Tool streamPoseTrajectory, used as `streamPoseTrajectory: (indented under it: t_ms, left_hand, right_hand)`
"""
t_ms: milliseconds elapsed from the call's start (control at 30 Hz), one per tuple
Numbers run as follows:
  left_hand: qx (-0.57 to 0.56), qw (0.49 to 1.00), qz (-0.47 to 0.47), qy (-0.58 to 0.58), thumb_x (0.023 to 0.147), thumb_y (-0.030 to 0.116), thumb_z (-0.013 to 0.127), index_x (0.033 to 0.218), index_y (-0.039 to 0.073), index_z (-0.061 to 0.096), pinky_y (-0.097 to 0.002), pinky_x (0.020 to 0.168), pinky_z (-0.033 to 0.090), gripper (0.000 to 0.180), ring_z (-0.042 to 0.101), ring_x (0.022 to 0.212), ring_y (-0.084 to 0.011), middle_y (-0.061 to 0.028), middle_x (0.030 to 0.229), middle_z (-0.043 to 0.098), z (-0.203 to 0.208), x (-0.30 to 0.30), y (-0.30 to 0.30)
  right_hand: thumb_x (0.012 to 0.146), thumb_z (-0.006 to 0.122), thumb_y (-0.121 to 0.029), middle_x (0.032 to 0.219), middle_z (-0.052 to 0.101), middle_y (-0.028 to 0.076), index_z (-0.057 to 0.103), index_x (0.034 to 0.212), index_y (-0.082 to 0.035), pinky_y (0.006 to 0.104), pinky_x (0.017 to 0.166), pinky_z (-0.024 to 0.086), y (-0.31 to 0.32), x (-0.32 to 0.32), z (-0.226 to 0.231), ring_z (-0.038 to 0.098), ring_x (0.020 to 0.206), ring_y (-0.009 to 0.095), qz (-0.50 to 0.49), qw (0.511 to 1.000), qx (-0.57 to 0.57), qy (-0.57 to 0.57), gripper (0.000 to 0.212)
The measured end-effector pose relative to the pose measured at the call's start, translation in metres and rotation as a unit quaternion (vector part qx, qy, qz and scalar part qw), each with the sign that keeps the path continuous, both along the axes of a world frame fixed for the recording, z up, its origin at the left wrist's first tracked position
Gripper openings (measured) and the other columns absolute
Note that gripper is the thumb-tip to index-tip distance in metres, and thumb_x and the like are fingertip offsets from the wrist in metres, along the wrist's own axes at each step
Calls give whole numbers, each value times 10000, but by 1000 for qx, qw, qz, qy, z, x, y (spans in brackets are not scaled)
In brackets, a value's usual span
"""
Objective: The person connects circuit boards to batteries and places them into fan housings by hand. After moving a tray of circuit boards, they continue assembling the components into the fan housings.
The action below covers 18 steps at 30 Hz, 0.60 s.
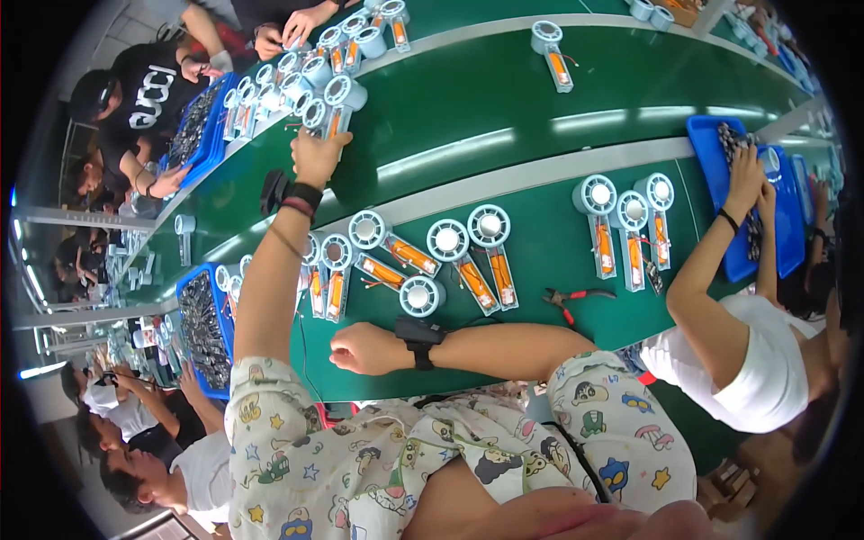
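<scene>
My left hand (pixel 319 157) reaches across to the far left, its fingers closed around the handle of a pale blue handheld fan (pixel 340 94). A second fan head (pixel 313 113) sits right against that hand; I cannot tell whether it is gripped too. My right hand (pixel 364 349) is curled into a fist near the table's front edge, with nothing showing in it. Just beyond it lie several open fan casings with orange-wrapped batteries and loose wires, among them one fan (pixel 420 295) and another fan (pixel 447 240). Red-handled cutters (pixel 576 301) lie to the right.
More fans (pixel 630 211) lie at the right, and a single fan (pixel 552 56) rests on the green belt (pixel 450 99). Blue trays (pixel 209 328) of dark parts stand left and right. Co-workers' hands (pixel 749 175) work at the right tray, others at the far left. A metal rail (pixel 522 184) runs between table and belt.
</scene>
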<state>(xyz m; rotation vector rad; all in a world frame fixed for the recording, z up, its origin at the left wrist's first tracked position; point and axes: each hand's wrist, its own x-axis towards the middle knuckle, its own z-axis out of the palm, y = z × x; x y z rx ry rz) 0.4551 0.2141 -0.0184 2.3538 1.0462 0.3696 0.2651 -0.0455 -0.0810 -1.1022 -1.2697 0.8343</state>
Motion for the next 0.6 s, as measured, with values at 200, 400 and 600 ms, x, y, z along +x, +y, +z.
streamPoseTrajectory:
  t_ms: [200, 400, 600]
  left_hand:
    - [-43, 956, -137, -255, 698, 58, 869, 1344, -28, 530, -377, 970, 491, 734, 595, 1139, -298, -171, 1269, 588, 82, -148, -91]
    - [247, 959, 66, -125, 644, 135, 895, 1478, 16, 446, -467, 1054, 403, 954, 503, 1241, -383, -209, 1363, 476, 98, -337, -169]
    - [168, 951, 258, -13, 641, 220, 890, 1514, 17, 413, -470, 1055, 386, 1015, 481, 1265, -406, -232, 1404, 462, 54, -455, -215]
  right_hand:
    - [928, 677, -201, 782, 647, 198, 627, 795, 0, 471, 626, 490, 2, 8, 7, 644, 715, 401, 7, 999, 32, -29, 246]
    - [937, 704, -135, 769, 643, 150, 663, 892, 22, 369, 584, 488, 4, 12, 38, 647, 653, 251, 20, 999, -43, -13, 168]
    - [997, 661, -119, 777, 657, 72, 653, 896, 28, 273, 575, 498, 14, -6, 36, 626, 656, 109, 92, 987, -132, 21, 179]
